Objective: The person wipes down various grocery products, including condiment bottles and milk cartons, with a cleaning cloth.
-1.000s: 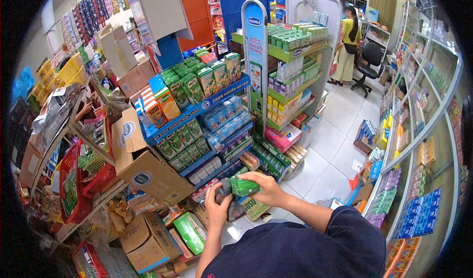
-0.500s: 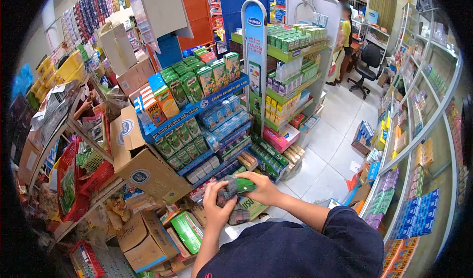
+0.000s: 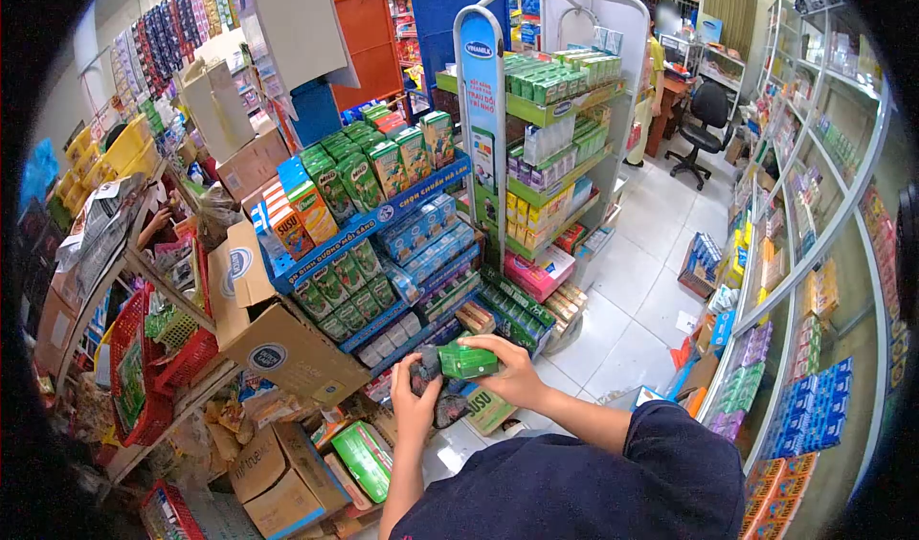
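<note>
In front of my chest, my right hand (image 3: 515, 375) is closed round a small green carton pack (image 3: 465, 361), with the thumb and fingers on its right end. My left hand (image 3: 414, 404) grips a dark grey, patterned cloth (image 3: 450, 408), bunched between thumb and fingers at the left end of the pack. Part of the cloth hangs below the pack. Beneath both hands lies a green and yellow SUSU pack (image 3: 490, 408). Just beyond them is the lowest shelf level, with green cartons (image 3: 517, 312) in rows.
A blue-edged drink display (image 3: 383, 210) stands ahead, with an opened cardboard box (image 3: 287, 325) at its left. Behind it rises a Vinamilk rack (image 3: 565, 104). Glass-fronted shelves (image 3: 814, 253) line the right side. A person (image 3: 649, 90) stands far back near an office chair (image 3: 706, 123).
The green pack has turned so a broader side shows, and the cloth has slid off it to the left. The view has shifted slightly.
</note>
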`<state>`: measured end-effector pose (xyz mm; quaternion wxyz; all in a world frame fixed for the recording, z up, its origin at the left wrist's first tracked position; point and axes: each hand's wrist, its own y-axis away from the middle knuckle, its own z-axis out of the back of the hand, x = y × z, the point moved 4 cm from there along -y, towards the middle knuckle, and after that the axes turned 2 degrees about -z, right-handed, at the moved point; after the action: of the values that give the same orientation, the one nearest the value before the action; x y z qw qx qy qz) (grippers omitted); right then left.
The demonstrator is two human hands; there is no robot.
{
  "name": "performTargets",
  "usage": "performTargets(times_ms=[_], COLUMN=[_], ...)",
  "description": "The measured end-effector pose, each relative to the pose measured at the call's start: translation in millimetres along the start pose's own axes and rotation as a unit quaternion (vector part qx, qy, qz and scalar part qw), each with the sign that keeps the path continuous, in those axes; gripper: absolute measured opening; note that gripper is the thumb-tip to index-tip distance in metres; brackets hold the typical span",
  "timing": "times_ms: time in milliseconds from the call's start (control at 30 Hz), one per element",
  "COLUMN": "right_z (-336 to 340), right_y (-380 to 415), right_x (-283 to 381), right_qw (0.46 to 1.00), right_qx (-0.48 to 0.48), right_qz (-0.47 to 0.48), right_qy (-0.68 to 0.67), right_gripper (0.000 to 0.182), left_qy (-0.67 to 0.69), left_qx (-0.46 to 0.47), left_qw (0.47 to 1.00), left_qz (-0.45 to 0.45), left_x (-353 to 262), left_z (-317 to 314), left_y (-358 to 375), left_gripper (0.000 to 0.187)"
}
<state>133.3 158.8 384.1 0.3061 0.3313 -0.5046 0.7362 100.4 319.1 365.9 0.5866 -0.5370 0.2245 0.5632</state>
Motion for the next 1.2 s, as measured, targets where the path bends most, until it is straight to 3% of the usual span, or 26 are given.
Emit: performTargets(times_ms=[167, 267, 300, 400, 567, 633, 767, 833, 900, 1033, 1067, 1200], right_z=[1.0, 9.7, 11.6, 8.8, -20.4, -28.0, -40.8, -51.4, -63.6, -79.2, -83.5, -88.2], right_y=[1.4, 2.3, 1.7, -2.7, -26.4, -39.7, -54.6, -58.1, -61.2, -62.7, -63.3, -55.7], right_x=[-8.7, -4.5, -1.6, 10.2, 19.2, 29.1, 54.9, 59.8, 54.5, 56.2, 57.1, 41.0], right_qw=[0.999, 0.999, 0.998, 0.999, 0.999, 0.997, 0.995, 0.992, 0.987, 0.979, 0.976, 0.977], right_qx=[0.041, 0.03, 0.023, 0.01, 0.04, 0.035, 0.058, 0.069, 0.111, 0.133, 0.13, 0.161], right_qz=[-0.008, 0.028, 0.052, 0.043, 0.017, 0.068, 0.039, 0.076, 0.085, 0.131, 0.145, 0.083], right_qy=[0.029, 0.017, 0.016, 0.017, 0.001, -0.02, -0.078, -0.07, -0.073, -0.084, -0.094, -0.112], right_gripper=[0.051, 0.051, 0.051, 0.051, 0.051, 0.049, 0.05, 0.049, 0.049, 0.049, 0.048, 0.047], left_qy=[0.041, 0.209, 0.123, 0.148, 0.188, 0.197, 0.155, 0.142, 0.164, 0.181, 0.197, 0.17], left_qx=[0.07, 0.028, 0.016, -0.023, -0.027, -0.049, -0.1, -0.102, -0.115, -0.156, -0.162, -0.153], left_qw=[0.994, 0.977, 0.992, 0.987, 0.981, 0.979, 0.983, 0.985, 0.976, 0.971, 0.967, 0.973], left_qz=[-0.076, 0.014, -0.007, 0.061, -0.041, -0.028, 0.019, -0.003, -0.087, 0.03, 0.004, -0.042], left_x=[-35.6, 3.3, 4.8, 17.7, -22.8, -38.3, -17.8, -10.3, -24.5, 1.9, 12.5, -9.7], left_z=[-6.7, -12.4, -9.7, -7.6, 24.7, 40.1, 68.9, 74.6, 79.2, 94.3, 97.3, 92.6], left_y=[6.2, 10.3, 8.1, 5.8, 1.1, -1.9, -7.3, -1.0, 5.8, -4.8, -7.0, 6.3], left_gripper=[0.037, 0.042, 0.041, 0.043, 0.045, 0.043, 0.038, 0.041, 0.039, 0.043, 0.044, 0.041])
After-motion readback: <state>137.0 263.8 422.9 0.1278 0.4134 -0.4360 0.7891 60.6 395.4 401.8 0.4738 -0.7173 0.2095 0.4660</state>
